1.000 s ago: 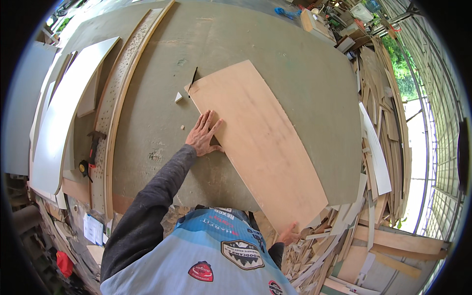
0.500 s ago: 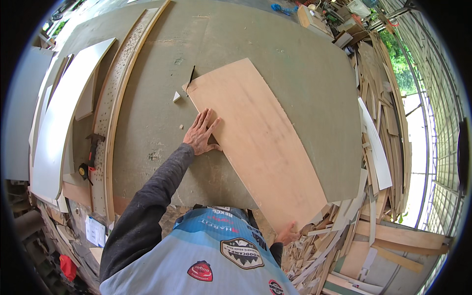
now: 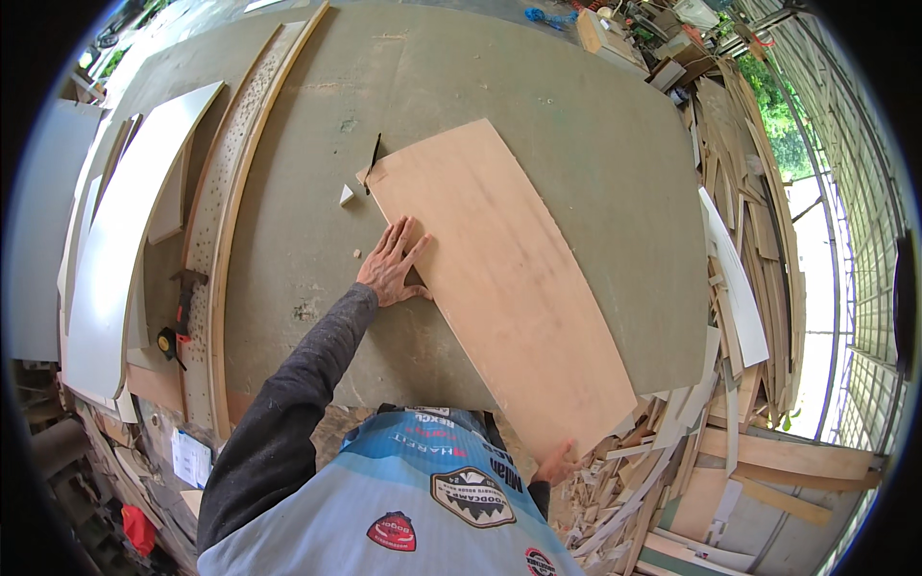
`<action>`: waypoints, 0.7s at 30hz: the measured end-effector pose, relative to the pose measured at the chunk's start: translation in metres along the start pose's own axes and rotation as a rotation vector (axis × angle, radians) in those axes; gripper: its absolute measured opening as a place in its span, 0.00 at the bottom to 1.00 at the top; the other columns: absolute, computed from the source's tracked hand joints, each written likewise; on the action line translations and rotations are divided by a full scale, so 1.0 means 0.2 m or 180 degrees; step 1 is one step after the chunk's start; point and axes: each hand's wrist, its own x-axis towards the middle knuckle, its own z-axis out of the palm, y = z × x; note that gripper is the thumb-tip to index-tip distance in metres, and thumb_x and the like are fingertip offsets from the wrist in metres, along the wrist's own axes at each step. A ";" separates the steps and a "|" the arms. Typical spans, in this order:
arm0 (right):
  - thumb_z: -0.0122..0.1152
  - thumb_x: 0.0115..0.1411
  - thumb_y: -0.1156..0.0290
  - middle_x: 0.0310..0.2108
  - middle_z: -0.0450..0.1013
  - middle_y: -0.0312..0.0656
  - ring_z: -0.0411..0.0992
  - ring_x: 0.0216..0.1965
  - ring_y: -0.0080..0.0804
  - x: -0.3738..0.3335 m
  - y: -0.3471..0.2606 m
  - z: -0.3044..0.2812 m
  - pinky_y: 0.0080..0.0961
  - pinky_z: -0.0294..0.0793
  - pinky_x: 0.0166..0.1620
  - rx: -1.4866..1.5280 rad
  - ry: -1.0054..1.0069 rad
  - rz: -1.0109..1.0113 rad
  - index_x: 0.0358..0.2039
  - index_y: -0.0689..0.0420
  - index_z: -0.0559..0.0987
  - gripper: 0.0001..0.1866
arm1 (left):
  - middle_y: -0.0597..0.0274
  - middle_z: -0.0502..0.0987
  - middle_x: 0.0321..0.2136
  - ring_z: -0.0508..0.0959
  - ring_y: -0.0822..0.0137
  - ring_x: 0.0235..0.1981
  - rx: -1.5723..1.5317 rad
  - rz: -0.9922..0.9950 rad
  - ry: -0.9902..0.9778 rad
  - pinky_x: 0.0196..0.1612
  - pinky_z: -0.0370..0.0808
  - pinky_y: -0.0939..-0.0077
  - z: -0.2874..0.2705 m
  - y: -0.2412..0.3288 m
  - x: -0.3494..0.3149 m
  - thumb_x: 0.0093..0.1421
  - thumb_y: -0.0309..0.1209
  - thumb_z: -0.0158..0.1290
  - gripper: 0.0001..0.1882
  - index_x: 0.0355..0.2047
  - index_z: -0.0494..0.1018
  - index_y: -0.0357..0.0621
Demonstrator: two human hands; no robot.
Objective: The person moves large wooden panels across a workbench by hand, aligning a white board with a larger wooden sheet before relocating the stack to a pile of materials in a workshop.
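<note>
One light brown board [image 3: 514, 283] lies aslant on the grey-green table [image 3: 461, 77], its near end jutting past the table's near edge, just ahead of the person's right side. Left hand [image 3: 392, 264] is palm down, fingers spread and loose, at the board's left long edge; it rests there, clenched on nothing. Right hand [image 3: 554, 463] is at the board's near end, partly hidden; cannot tell whether it grasps the board or only touches it.

Thin black stick [image 3: 375, 158] sits at the board's far left corner. White triangular piece [image 3: 347, 196] lies near that corner, on the table; small chip [image 3: 356, 253] lies between it and the left sleeve [image 3: 307, 370]. Farther left, a long speckled strip [image 3: 216, 211] runs along the table, with a hammer [image 3: 184, 302] and a tape measure [image 3: 167, 341] at its left side. White panel [image 3: 134, 230] is left of those. Right of the table: wood strips [image 3: 759, 192] stacked lengthwise. Lower right: a heap of offcuts [image 3: 615, 499] on the ground, near the right hand.
</note>
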 end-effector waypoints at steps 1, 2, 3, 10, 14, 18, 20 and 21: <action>0.50 0.55 0.32 0.53 0.63 0.66 0.65 0.52 0.60 0.01 0.03 0.02 0.51 0.66 0.51 0.0001 0.0060 -0.0053 0.61 0.65 0.57 0.50 | 0.41 0.40 0.68 0.40 0.47 0.70 0.0003 0.0021 0.0006 0.70 0.42 0.58 0.00 0.00 0.00 0.43 0.73 0.48 0.59 0.68 0.47 0.51; 0.50 0.55 0.32 0.52 0.63 0.66 0.66 0.52 0.60 0.02 0.06 0.03 0.51 0.66 0.51 0.0003 0.0120 -0.0106 0.61 0.65 0.57 0.50 | 0.42 0.40 0.68 0.40 0.47 0.70 0.0005 0.0042 0.0012 0.70 0.42 0.58 0.00 0.00 0.00 0.43 0.73 0.48 0.59 0.68 0.47 0.51; 0.50 0.55 0.32 0.52 0.63 0.66 0.65 0.52 0.60 -0.01 0.05 0.02 0.51 0.66 0.51 0.0025 0.0103 -0.0084 0.61 0.65 0.58 0.50 | 0.42 0.40 0.68 0.40 0.47 0.70 0.0018 0.0044 0.0014 0.70 0.42 0.58 0.00 -0.01 0.00 0.43 0.73 0.48 0.59 0.68 0.47 0.51; 0.51 0.56 0.33 0.53 0.63 0.65 0.63 0.54 0.61 -0.04 0.15 0.04 0.51 0.64 0.53 0.0188 0.0141 -0.0221 0.60 0.67 0.57 0.50 | 0.44 0.40 0.68 0.40 0.49 0.70 -0.0121 0.0084 0.0035 0.70 0.43 0.58 -0.02 -0.02 0.00 0.41 0.70 0.54 0.60 0.68 0.47 0.52; 0.51 0.56 0.34 0.53 0.63 0.65 0.62 0.55 0.61 -0.11 0.08 0.00 0.51 0.64 0.54 0.0010 -0.0180 0.0226 0.60 0.68 0.56 0.49 | 0.45 0.40 0.68 0.40 0.49 0.70 -0.0126 0.0088 0.0014 0.71 0.43 0.58 -0.02 -0.05 -0.02 0.40 0.69 0.55 0.60 0.68 0.47 0.53; 0.52 0.56 0.35 0.53 0.62 0.65 0.61 0.56 0.60 -0.10 0.16 0.06 0.51 0.64 0.54 0.0038 -0.0060 0.0340 0.59 0.67 0.57 0.48 | 0.45 0.40 0.68 0.40 0.49 0.70 -0.0132 0.0145 -0.0018 0.71 0.43 0.58 -0.04 -0.05 0.00 0.41 0.69 0.55 0.59 0.68 0.48 0.53; 0.52 0.56 0.35 0.54 0.62 0.65 0.61 0.56 0.60 -0.13 0.18 0.08 0.51 0.64 0.54 0.0079 -0.0024 0.0334 0.59 0.67 0.58 0.48 | 0.45 0.39 0.69 0.39 0.49 0.70 -0.0064 0.0163 -0.0100 0.71 0.42 0.58 -0.04 -0.07 0.01 0.43 0.70 0.53 0.59 0.68 0.46 0.52; 0.53 0.55 0.35 0.54 0.62 0.65 0.61 0.56 0.60 -0.14 0.20 0.08 0.51 0.64 0.53 0.0142 -0.0033 0.0293 0.59 0.66 0.58 0.48 | 0.45 0.38 0.69 0.38 0.49 0.70 -0.0031 0.0171 -0.0140 0.71 0.41 0.58 -0.04 -0.08 0.02 0.44 0.70 0.52 0.59 0.68 0.46 0.52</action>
